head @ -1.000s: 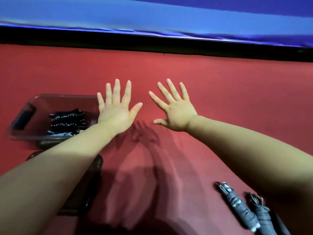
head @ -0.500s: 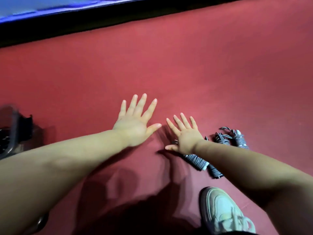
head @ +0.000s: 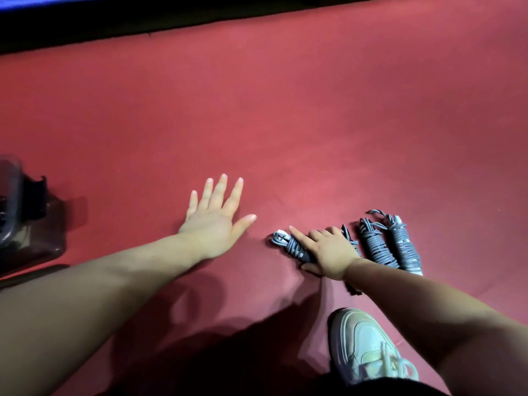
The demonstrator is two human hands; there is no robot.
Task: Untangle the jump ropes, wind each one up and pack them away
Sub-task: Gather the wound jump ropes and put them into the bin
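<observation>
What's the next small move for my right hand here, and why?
Probably lift the leftmost wound grey jump rope bundle and carry it toward the clear plastic box at far left: your right hand grips it, and the left hand is open and free.

red floor (head: 314, 124), pale sneaker (head: 368, 347), black border (head: 143, 15)

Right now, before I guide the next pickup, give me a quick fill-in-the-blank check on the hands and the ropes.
1. The left hand has its fingers spread and holds ___.
2. The right hand grips the grey rope bundle nearest the ___ hand.
3. The other wound bundles lie on a ___ floor.
Missing words: nothing; left; red.
</observation>
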